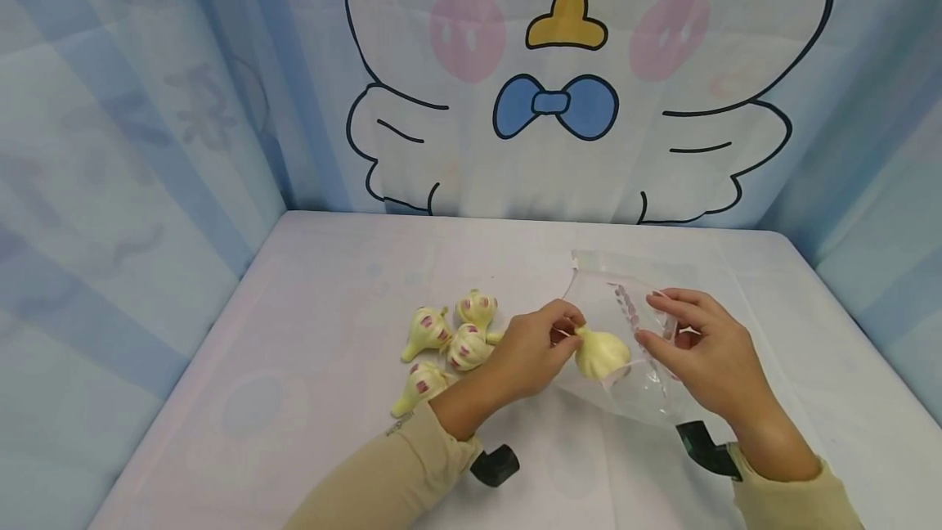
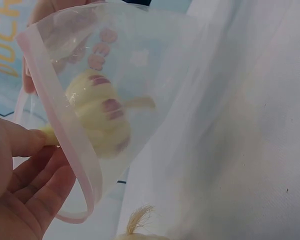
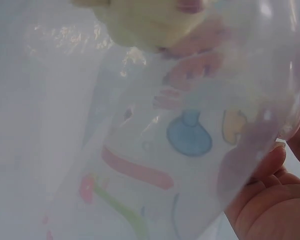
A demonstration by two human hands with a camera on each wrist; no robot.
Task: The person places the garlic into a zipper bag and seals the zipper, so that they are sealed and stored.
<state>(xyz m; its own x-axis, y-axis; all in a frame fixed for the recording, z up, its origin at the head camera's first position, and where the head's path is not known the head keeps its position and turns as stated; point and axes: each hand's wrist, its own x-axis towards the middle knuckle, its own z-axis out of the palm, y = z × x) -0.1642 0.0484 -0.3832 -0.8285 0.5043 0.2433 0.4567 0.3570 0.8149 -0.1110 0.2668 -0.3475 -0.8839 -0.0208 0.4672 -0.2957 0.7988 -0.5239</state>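
Note:
A pale yellow garlic bulb with purple marks (image 1: 603,356) is at the mouth of a clear plastic bag (image 1: 611,406). My left hand (image 1: 533,352) pinches the bulb's stem between thumb and fingers. In the left wrist view the garlic's round body (image 2: 96,112) shows through the bag wall, inside the pink-edged opening. My right hand (image 1: 710,350) grips the bag near its rim and holds it up off the table. The right wrist view looks through the printed bag (image 3: 140,135), with the right hand (image 3: 272,205) at its edge.
Several more garlic bulbs (image 1: 427,330) lie grouped on the white table (image 1: 316,309), left of the left hand and partly behind its forearm. A curtain with a cartoon duck (image 1: 567,170) hangs behind the table. Black straps (image 1: 496,466) sit at both wrists.

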